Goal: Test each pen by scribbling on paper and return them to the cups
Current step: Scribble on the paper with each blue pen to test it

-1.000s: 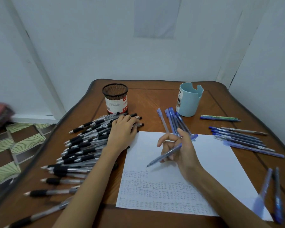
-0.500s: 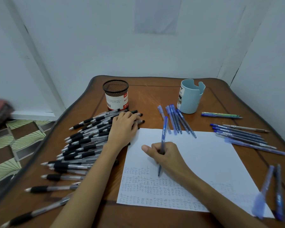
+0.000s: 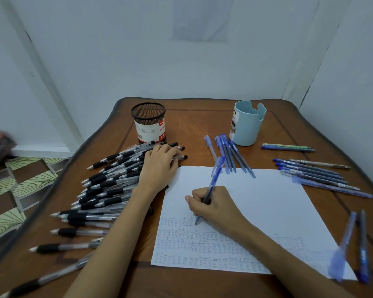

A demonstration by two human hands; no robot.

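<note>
My right hand [image 3: 213, 208] grips a blue pen [image 3: 212, 182] in a writing hold, its tip touching the white paper [image 3: 267, 201] at the end of the top row of scribbles. The pen's cap end points up and away. My left hand [image 3: 159, 166] lies flat, fingers relaxed, on a big pile of black-grip pens [image 3: 108, 186] left of the paper. A black mesh cup [image 3: 148, 122] stands behind the pile. A light blue cup [image 3: 247, 123] stands at the back right.
Several blue pens [image 3: 230, 154] lie between the paper and the blue cup. More blue pens [image 3: 314, 175] lie along the right side, and two [image 3: 353, 246] lie at the paper's near right corner. The wooden table [image 3: 198, 125] sits against white walls.
My right hand turned the blue pen from a slanted loose hold into a writing grip, then moved it down and left until the tip met the paper. The left hand stayed on the pile.
</note>
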